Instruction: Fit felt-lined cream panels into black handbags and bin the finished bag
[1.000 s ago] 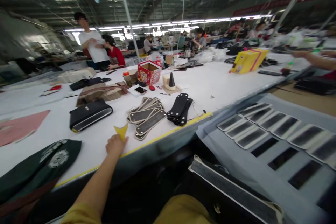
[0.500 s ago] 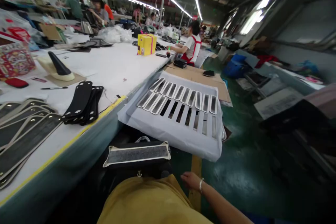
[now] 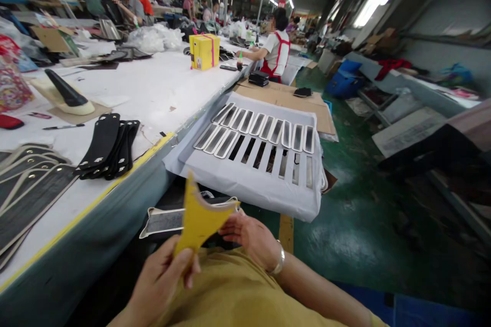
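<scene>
My left hand (image 3: 163,278) is closed on a yellow curved plastic scraper (image 3: 197,217), held up in front of my lap. My right hand (image 3: 251,237), with a bracelet on the wrist, reaches across beneath the scraper, fingers loosely spread near the edge of a black panel with a cream border (image 3: 166,219) that lies on my lap. What the right fingers touch is partly hidden by the scraper. To the left, on the white table (image 3: 161,89), lie a stack of black straps (image 3: 109,145) and several black panels with pale borders (image 3: 26,189).
A grey board (image 3: 253,184) carrying rows of dark strips juts out from the table edge ahead. Further back are a yellow box (image 3: 204,51), a black cone on a cream base (image 3: 69,94), cardboard sheets, and a seated person in white and red. Green floor lies to the right.
My view swung right from the table to the aisle. My left hand brought the yellow scraper from the table edge to my lap. My right hand moved in under it.
</scene>
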Demonstrator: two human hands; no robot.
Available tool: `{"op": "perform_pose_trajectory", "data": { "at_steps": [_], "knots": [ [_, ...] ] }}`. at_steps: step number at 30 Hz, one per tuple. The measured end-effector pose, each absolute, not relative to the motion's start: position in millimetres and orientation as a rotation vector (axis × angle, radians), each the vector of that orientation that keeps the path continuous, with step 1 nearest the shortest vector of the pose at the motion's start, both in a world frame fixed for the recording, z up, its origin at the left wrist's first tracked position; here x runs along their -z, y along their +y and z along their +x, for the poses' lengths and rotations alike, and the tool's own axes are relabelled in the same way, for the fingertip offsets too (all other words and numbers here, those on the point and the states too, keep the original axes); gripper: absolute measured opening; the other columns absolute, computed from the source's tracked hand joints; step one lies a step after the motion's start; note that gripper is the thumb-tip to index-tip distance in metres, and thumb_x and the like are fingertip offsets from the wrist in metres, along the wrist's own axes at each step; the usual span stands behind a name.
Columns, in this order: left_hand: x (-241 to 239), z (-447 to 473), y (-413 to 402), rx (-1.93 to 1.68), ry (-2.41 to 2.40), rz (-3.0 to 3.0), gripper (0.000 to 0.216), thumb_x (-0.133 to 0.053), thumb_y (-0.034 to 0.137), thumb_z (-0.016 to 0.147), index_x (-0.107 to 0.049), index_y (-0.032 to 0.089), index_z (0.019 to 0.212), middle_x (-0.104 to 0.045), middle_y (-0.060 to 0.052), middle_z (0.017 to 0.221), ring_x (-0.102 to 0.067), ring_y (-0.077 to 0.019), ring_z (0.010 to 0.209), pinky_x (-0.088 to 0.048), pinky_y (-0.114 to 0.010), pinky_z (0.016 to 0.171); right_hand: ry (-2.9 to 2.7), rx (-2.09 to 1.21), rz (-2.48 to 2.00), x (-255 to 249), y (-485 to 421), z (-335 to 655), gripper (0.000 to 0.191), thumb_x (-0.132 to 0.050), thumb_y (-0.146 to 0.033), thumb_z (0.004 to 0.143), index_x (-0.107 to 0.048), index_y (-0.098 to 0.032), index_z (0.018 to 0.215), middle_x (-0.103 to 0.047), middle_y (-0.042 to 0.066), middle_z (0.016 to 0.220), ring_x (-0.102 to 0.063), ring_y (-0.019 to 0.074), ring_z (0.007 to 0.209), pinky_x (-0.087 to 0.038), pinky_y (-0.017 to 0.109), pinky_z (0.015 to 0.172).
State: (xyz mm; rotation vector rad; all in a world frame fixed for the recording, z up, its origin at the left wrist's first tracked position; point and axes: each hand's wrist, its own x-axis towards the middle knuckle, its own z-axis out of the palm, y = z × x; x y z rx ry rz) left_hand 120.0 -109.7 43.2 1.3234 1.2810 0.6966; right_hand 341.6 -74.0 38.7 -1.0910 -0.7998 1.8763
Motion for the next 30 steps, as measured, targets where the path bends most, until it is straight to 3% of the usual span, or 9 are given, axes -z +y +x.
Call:
{"op": "perform_pose_trajectory", "data": {
  "at_steps": [3,6,8,10,13,16,18,22,30],
  "knots": [
    [-32.9,180.8,-92.2,-0.520,0.967,1.179,0.045,-0.041,0.056,0.085,-0.054,0.017,0.069,-0.055,0.002,0.051,-0.046,-0.0079,0.037,-0.036,-0.020,0.038,-0.656,-1.951,-0.979,-41.3,-75.5,319.8,0.038,-0.039,-0.051,0.079,-0.058,-0.019,0.087,-0.064,0.010,0.086,-0.061,0.0210,0.075,-0.042,0.025,0.044],
    [-29.7,218.6,-79.5,-0.306,0.907,1.222,0.055,-0.031,0.060,0.086,-0.055,0.016,0.064,-0.051,0.001,0.044,-0.043,-0.0091,0.032,-0.035,-0.021,0.035,-0.517,-1.801,-0.944,-47.6,-78.5,326.6,0.031,-0.041,-0.050,0.074,-0.048,-0.021,0.065,-0.044,0.001,0.055,-0.055,0.0186,0.060,-0.038,0.024,0.040],
    [-32.7,221.8,-71.4,-0.238,0.930,1.511,0.051,-0.036,0.059,0.085,-0.060,0.016,0.074,-0.062,-0.003,0.058,-0.054,-0.0136,0.043,-0.045,-0.026,0.045,-0.461,-1.674,-0.930,-51.9,-78.1,340.7,0.029,-0.047,-0.045,0.072,-0.039,-0.022,0.058,-0.028,-0.004,0.049,-0.048,0.0152,0.055,-0.043,0.026,0.048],
    [-35.0,211.2,-59.6,-0.272,1.005,1.947,0.044,-0.050,0.057,0.080,-0.063,0.016,0.089,-0.069,-0.009,0.083,-0.064,-0.0219,0.073,-0.050,-0.035,0.070,-0.483,-1.567,-0.952,-51.8,-73.7,359.7,0.028,-0.052,-0.041,0.072,-0.038,-0.021,0.058,-0.024,-0.006,0.049,-0.041,0.0118,0.049,-0.045,0.027,0.055],
    [-26.7,188.1,-36.8,-0.338,1.203,2.436,0.067,-0.065,0.057,0.068,-0.054,0.015,0.119,-0.057,-0.016,0.125,-0.047,-0.0320,0.119,-0.030,-0.047,0.103,-0.629,-1.402,-1.126,-37.8,-60.9,392.3,0.030,-0.057,-0.045,0.074,-0.044,-0.020,0.064,-0.030,-0.007,0.049,-0.035,0.0085,0.044,-0.043,0.026,0.054],
    [-6.8,178.5,-20.8,-0.203,1.341,2.572,0.089,-0.067,0.057,0.065,-0.036,0.013,0.136,-0.041,-0.017,0.141,-0.035,-0.0319,0.129,-0.015,-0.049,0.110,-0.864,-1.398,-1.491,-10.8,-49.4,418.8,0.044,-0.040,-0.061,0.082,-0.047,-0.020,0.069,-0.032,-0.008,0.047,-0.030,0.0077,0.038,-0.036,0.024,0.045],
    [3.7,183.0,-17.1,-0.121,1.401,2.578,0.090,-0.065,0.057,0.065,-0.035,0.011,0.136,-0.043,-0.017,0.139,-0.037,-0.0313,0.127,-0.015,-0.047,0.110,-1.087,-1.375,-1.724,6.6,-45.0,427.9,0.050,-0.030,-0.064,0.085,-0.048,-0.020,0.070,-0.033,-0.007,0.046,-0.031,0.0089,0.038,-0.032,0.024,0.043],
    [4.2,201.5,-12.6,-0.026,1.457,2.549,0.080,-0.063,0.053,0.066,-0.042,0.008,0.129,-0.052,-0.019,0.126,-0.044,-0.0317,0.116,-0.022,-0.046,0.105,-1.585,-1.086,-1.920,22.5,-39.0,428.2,0.050,-0.027,-0.056,0.090,-0.048,-0.019,0.065,-0.046,-0.002,0.056,-0.043,0.0123,0.052,-0.032,0.025,0.052],
    [-9.2,210.5,5.5,0.189,1.392,2.492,0.062,-0.065,0.049,0.060,-0.049,0.015,0.110,-0.057,-0.014,0.107,-0.050,-0.0323,0.101,-0.035,-0.044,0.087,-2.127,-0.966,-2.179,6.0,-10.0,420.6,0.059,-0.019,-0.052,0.094,-0.059,-0.018,0.066,-0.061,0.005,0.063,-0.055,0.0162,0.059,-0.029,0.026,0.053]
  ]
}}
